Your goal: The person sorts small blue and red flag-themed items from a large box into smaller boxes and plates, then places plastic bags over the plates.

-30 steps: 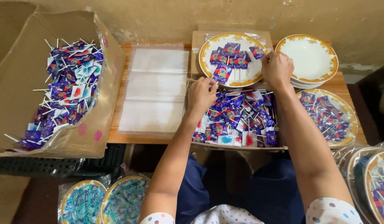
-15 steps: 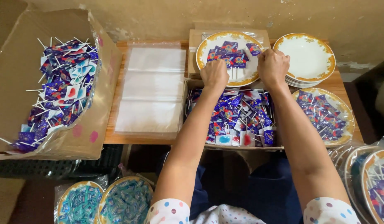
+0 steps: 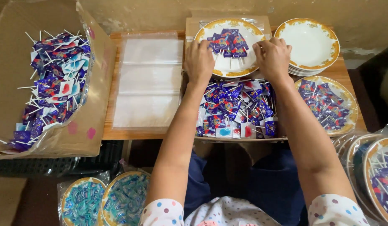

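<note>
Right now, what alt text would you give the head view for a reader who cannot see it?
Seen from above, a person's left hand and right hand grip the rim of a gold-edged plate holding blue-wrapped lollipops. Below it is a tray of lollipops; a stack of empty plates sits to the right, clear plastic bags to the left.

Cardboard box [image 3: 18,67] of lollipops at 9 o'clock, clear bags [image 3: 150,79] centre-left, empty plate stack [image 3: 311,42] at 1 o'clock (gold-rimmed).

Lighting even and moderately bright from above; soft shadows only. Mild glare on the clear bags [image 3: 150,79] and white plates [image 3: 309,42]. Focus sharp centrally; corners darker, slightly soft and bowed.
</note>
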